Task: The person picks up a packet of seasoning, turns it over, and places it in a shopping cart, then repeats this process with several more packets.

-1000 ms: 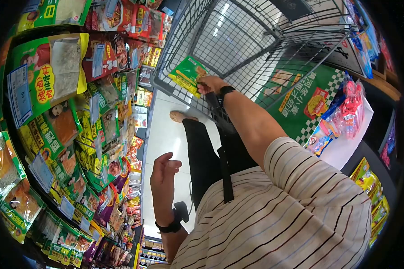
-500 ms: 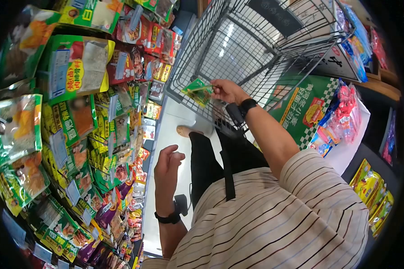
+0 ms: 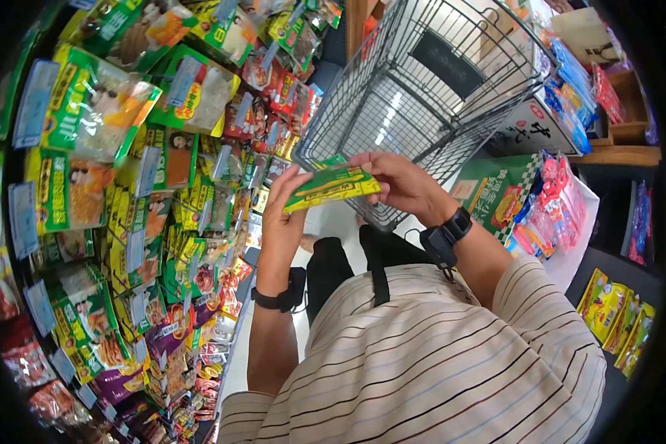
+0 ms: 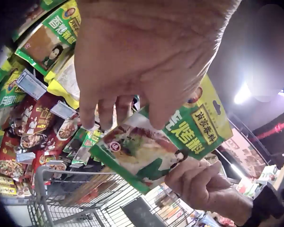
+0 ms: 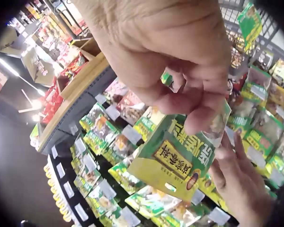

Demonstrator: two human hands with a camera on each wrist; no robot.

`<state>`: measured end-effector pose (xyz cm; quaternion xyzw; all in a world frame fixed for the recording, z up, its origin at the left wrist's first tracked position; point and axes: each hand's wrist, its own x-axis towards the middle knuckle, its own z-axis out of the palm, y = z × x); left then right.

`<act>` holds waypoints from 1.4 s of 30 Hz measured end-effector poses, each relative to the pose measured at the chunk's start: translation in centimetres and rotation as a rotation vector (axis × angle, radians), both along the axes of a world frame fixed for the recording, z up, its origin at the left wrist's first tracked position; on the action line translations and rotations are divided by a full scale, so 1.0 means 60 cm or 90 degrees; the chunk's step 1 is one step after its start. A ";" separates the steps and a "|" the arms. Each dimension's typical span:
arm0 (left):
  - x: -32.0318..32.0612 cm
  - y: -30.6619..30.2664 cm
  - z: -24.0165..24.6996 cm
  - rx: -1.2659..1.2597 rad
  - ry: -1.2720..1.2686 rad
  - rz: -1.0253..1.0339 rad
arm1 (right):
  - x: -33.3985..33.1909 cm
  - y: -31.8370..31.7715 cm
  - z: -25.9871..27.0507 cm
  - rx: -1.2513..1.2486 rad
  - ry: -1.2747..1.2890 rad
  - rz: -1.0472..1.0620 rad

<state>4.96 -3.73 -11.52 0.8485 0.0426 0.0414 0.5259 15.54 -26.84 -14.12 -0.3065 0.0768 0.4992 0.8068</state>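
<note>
My right hand (image 3: 403, 185) pinches a green and yellow seasoning packet (image 3: 331, 186) between thumb and fingers, in front of my body. In the left wrist view the packet (image 4: 142, 153) hangs slantwise, its printed front and punched yellow header showing. My left hand (image 3: 277, 203) is at the packet's other end, fingers fairly straight. The left thumb overlaps the packet's upper edge in that view, with a gap between thumb and fingers. In the right wrist view the left hand (image 5: 241, 182) comes right up to the packet's side edge.
A wire shopping cart (image 3: 414, 111) stands just ahead; another green packet (image 5: 250, 26) shows against its mesh. Shelves of hanging seasoning packets (image 3: 96, 111) with price tags line the left. To the right are a green printed box (image 3: 496, 189) and pink bagged goods (image 3: 559, 196).
My right hand has drawn back from the cart toward my body with the seasoning packet. My left hand has risen to meet the packet. The view has shifted along the shelves.
</note>
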 end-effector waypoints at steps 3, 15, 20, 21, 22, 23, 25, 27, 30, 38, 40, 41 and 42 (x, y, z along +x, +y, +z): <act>-0.026 -0.003 0.021 -0.086 0.154 0.132 | -0.013 0.008 0.032 -0.023 -0.037 0.011; -0.108 0.001 0.109 -0.482 0.005 0.310 | -0.009 0.079 0.140 -0.226 -0.576 0.239; -0.136 0.012 0.136 -0.461 -0.030 0.364 | -0.027 0.132 0.142 -0.087 -0.581 0.233; -0.135 0.012 0.138 -0.448 -0.042 0.371 | -0.040 0.145 0.152 -0.038 -0.532 0.215; -0.135 0.012 0.139 -0.435 -0.053 0.376 | -0.046 0.152 0.158 0.011 -0.481 0.197; -0.136 0.019 0.139 -0.421 -0.047 0.381 | -0.045 0.155 0.160 0.016 -0.482 0.192; -0.138 0.037 0.145 -0.391 -0.035 0.387 | -0.041 0.166 0.163 0.026 -0.483 0.178; -0.141 0.036 0.165 -0.284 -0.078 0.435 | -0.036 0.175 0.174 0.020 -0.510 0.144; -0.145 0.041 0.176 -0.178 -0.169 0.480 | -0.031 0.188 0.182 0.023 -0.531 0.106; -0.164 0.017 0.197 -0.059 -0.223 0.407 | -0.063 0.227 0.219 0.046 -0.552 0.080; -0.161 0.021 0.204 -0.034 -0.217 0.407 | -0.067 0.235 0.227 0.047 -0.568 0.074; -0.164 0.025 0.207 -0.026 -0.204 0.398 | -0.069 0.240 0.230 0.048 -0.574 0.072; -0.165 0.028 0.208 -0.020 -0.207 0.399 | -0.071 0.244 0.233 0.049 -0.580 0.072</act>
